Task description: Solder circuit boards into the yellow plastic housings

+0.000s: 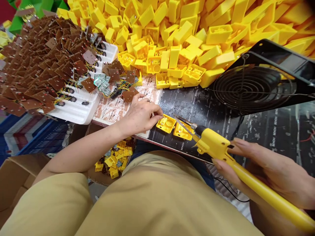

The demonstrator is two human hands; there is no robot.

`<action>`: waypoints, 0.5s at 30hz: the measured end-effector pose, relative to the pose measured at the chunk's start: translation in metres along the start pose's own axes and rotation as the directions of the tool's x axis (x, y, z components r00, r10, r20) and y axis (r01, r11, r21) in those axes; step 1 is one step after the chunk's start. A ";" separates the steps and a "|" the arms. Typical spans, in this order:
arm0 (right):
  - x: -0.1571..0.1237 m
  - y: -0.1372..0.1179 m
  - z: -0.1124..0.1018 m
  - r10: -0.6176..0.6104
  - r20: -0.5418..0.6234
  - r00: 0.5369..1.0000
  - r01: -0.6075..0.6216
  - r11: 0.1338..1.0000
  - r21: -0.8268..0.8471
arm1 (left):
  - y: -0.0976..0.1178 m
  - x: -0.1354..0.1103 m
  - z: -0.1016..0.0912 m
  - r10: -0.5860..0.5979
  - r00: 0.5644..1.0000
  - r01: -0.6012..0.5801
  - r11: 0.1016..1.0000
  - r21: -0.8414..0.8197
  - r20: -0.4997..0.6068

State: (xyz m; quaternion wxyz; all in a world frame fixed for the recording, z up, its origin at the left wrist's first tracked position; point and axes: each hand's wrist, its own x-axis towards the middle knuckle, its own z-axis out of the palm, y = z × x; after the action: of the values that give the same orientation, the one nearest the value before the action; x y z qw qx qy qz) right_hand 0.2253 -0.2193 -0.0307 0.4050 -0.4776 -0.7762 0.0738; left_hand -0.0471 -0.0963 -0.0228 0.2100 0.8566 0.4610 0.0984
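My left hand (141, 113) is closed at the left edge of a yellow plastic case half (166, 124), its thumb and index finger pinching the corner. The case lies open side up on the bench and shows a round speaker grille. A second yellow case half (183, 131) sits just to its right. My right hand (268, 167) is wrapped round a yellow soldering gun (214, 144) with a black collar and a metal tip. That tip points left, over the second case; I cannot tell whether it touches it.
Yellow cases (182, 32) are heaped along the back. Brown circuit boards (41, 59) pile up on a white foam tray (86, 108) at left, beside green boards (102, 83) with wires. A black fan (246, 85) stands at right. Below the bench is a carton of yellow pieces (115, 160).
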 end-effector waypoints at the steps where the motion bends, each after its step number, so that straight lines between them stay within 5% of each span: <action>1: 0.002 -0.001 0.000 -0.017 0.013 1.000 0.017 1.000 -0.008 | 0.001 0.001 0.000 -0.003 1.000 0.003 1.000 0.000 -0.001; 15: 0.023 -0.017 0.013 -0.195 0.138 0.971 0.186 0.980 0.077 | 0.000 0.005 0.003 -0.003 1.000 0.003 1.000 -0.013 0.009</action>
State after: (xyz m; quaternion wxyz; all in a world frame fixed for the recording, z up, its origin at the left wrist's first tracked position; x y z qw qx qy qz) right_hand 0.1997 -0.2062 -0.0175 0.3678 -0.3812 -0.8430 0.0937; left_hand -0.0430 -0.0933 -0.0256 0.2180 0.8549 0.4605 0.0974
